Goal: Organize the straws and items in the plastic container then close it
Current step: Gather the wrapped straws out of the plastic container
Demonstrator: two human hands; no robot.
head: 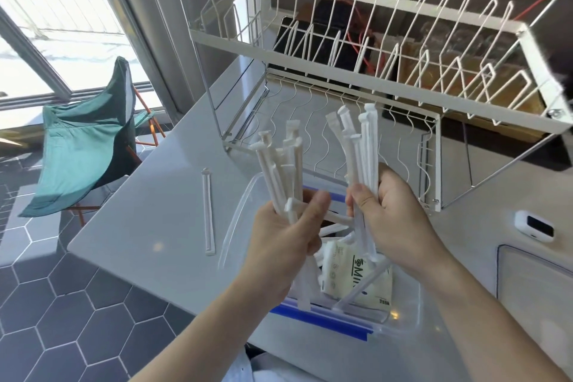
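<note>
The clear plastic container with blue clips [406, 304] sits open on the pale grey surface [161, 211], a printed sachet inside; above it the left hand [279, 245] and right hand [393, 220], fingers curled, each grip a bundle of white paper-wrapped straws [362, 146]; better to square both bundles parallel, then lay them flat along one wall; one stray wrapped straw [208, 211] remains on the surface.

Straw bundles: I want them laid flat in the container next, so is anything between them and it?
Nothing separate. Both hands, left hand and right hand, hold wrapped straws directly above the open container; packets and loose straws already lie inside.
</note>
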